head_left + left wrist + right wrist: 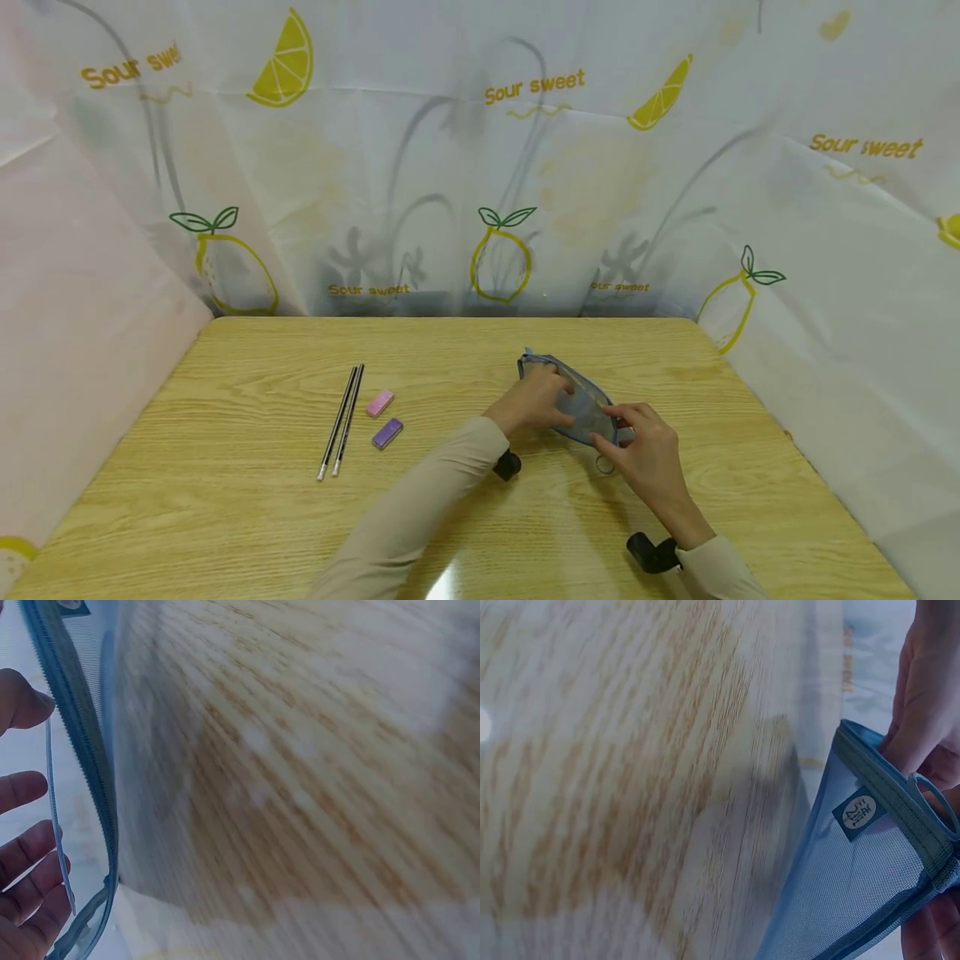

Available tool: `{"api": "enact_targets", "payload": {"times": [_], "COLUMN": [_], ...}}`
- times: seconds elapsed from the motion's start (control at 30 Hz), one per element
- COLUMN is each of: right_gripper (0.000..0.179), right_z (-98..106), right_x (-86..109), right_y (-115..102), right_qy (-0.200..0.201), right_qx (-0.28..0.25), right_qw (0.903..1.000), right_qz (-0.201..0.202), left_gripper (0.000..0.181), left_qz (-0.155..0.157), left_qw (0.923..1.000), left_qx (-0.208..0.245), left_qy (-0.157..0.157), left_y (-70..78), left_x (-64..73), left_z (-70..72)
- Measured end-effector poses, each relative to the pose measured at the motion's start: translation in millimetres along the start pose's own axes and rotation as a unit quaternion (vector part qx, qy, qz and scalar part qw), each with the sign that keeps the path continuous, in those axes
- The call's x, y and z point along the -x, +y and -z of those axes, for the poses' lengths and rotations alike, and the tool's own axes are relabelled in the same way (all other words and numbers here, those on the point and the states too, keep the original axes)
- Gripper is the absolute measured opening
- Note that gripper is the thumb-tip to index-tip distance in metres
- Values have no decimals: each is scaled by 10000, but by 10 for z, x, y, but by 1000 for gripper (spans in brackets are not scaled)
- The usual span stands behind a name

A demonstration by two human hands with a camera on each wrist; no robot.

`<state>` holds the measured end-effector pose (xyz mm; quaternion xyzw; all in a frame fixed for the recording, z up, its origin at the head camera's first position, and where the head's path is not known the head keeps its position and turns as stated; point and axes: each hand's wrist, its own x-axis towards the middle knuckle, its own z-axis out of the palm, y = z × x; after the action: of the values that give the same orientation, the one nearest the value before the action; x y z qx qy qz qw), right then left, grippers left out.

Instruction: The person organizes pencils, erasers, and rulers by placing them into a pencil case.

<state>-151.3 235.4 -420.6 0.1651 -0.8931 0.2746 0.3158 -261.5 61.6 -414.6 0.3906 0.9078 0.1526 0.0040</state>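
Head cam first: the pouch [583,414] is over on the right half of the table [247,525], see-through blue, sitting at a slant. Its long axis runs diagonally, one end aimed up toward the far edge and a bit left, the other down toward the near right corner. The right hand [648,450] has that near right end pinched between thumb and fingers. The left hand [536,400] is at the far left part with fingers bent and spread, but honestly I can't tell if it's actually gripping anything. On the left half of the table, two pencils [337,422] lie side by side, white ends toward the near edge, with a pink block [380,403] and a purple block [387,433] just to their right, the purple one closer to the near edge. Left wrist cam: the zip [81,727] runs down the picture in a long bow, left fingertips beside it at a thin edge, thumb apart from the fingers. Right wrist cam: the pouch slants from the right side down to the bottom, right hand grasping its end, with a tag [859,813] and a loop [919,778] near the grip.
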Motion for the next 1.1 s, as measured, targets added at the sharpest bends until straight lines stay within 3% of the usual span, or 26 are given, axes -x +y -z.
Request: {"api": "enact_targets", "payload": {"times": [0.37,0.63,1.1], "right_gripper": [40,40,39], "right_z": [-9,-4,7], "right_x": [-5,-20,-25], "right_y": [10,-3,-22], "right_qy": [3,8,-8], "right_qx": [-33,-44,-115], "right_qw": [10000,10000,9999], "right_qz": [-7,-23,-52], "left_gripper": [44,45,38], "left_qz": [128,-170,-122], "left_qw": [9997,9987,9993], "left_qx": [-52,-386,74], "left_qy": [-221,-270,-333], "left_y": [44,34,18], "left_x": [-87,-141,-146], "left_z": [-31,-73,-160]}}
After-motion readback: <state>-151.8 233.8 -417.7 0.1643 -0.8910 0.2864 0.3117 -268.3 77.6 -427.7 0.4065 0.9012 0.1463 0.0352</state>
